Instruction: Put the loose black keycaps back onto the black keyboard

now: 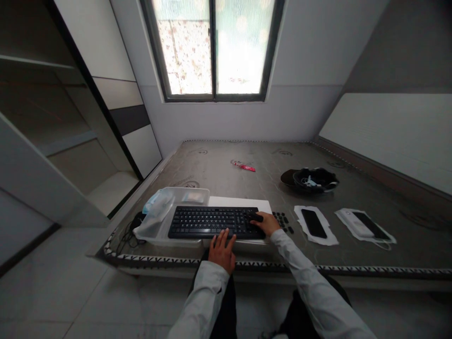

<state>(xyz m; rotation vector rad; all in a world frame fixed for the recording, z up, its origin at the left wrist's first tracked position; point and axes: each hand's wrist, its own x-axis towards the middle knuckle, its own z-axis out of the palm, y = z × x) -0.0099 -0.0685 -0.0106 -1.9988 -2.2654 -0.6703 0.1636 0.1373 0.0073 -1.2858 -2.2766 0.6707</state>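
A black keyboard (208,220) lies across a clear plastic tray and a white flat board (240,202) on the bed. My left hand (223,252) rests at the keyboard's front edge, fingers stretched out over its lower rows and holding nothing. Over the number pad, my right hand (266,223) is closed on a small dark elongated object (256,217); its exact kind is unclear. Several loose black keycaps (281,220) lie on the mattress just right of that hand. The keys under the right fingers are hidden.
The clear tray (162,235) holds crumpled plastic, with a black cable (129,238) beside it. To the right are a phone (314,223) on white cloth, another phone with a white device (358,224), and a cap (310,180). A red packet (244,166) lies farther back.
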